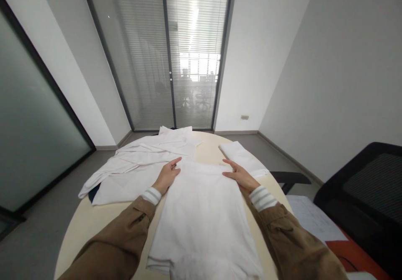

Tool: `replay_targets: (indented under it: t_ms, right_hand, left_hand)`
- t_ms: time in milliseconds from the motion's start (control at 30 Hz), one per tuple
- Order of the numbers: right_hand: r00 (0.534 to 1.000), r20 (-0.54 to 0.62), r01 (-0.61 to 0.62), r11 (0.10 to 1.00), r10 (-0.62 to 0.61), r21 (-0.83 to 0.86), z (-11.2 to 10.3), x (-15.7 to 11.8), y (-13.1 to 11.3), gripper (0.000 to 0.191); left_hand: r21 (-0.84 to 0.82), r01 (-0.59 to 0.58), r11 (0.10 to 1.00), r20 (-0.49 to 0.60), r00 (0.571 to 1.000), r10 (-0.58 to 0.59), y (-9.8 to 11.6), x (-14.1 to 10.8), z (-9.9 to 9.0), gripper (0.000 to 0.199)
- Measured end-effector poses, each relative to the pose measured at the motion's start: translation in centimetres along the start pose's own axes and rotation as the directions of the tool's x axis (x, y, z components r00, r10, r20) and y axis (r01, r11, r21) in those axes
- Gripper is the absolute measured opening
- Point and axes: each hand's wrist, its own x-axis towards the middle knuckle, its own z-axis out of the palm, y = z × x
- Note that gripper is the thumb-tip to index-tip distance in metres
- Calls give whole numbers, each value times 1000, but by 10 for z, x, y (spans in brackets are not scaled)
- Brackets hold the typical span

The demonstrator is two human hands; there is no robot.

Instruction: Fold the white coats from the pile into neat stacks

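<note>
The white cloth [207,213] lay toward the table's [75,229] near edge; left hand [166,177] and right hand [244,177], thumbs and forefingers spread, bracketed its far end, apparently to flatten it.

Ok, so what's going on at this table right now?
A person has both hands, left and right, at the far corners of a white cloth spread on the round table. More white cloth lies loosely heaped to the left; a folded white piece lies by the right hand.
</note>
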Motion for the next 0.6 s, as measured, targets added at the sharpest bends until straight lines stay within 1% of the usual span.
replay_targets:
  t_ms: [67,100,167,233,300,367,433,500,567,600]
  right_hand:
    - [996,-35,-74,989,80,129,3,-1,-1,76]
    - [994,-45,-88,982,97,166,4,-2,-1,72]
    - [995,-41,-84,981,93,175,5,-1,0,70]
    - [998,-24,-56,991,59,121,5,1,3,76]
    - [1000,-28,-3,998,4,64,3,4,5,82]
    - [997,-46,71,996,-69,52,3,5,7,79]
    - [989,-75,137,988,-131,71,4,5,7,69]
    - [971,-154,195,978,-182,74,7,4,5,56]
    - [939,-239,271,960,-248,68,9,3,4,46]
    - [922,-259,313,948,-287,63,10,3,3,44]
  left_hand:
    - [-28,39,999,16,999,-38,1,-2,0,62]
    - [-52,76,996,35,997,-74,2,-2,0,61]
    - [-92,150,984,73,987,-144,1,-2,0,60]
    - [-85,165,983,84,984,-158,-1,0,0,57]
    - [-43,101,994,59,993,-98,-6,3,-1,54]
    - [12,3,1000,20,1000,-3,-9,6,-2,57]
    - [84,-99,992,-21,995,101,-11,9,-3,59]
    - [157,-181,971,-51,980,191,-11,9,-5,59]
    - [179,-232,956,-62,967,246,-9,8,-6,57]
    - [169,-246,955,-68,963,260,-8,7,-7,56]
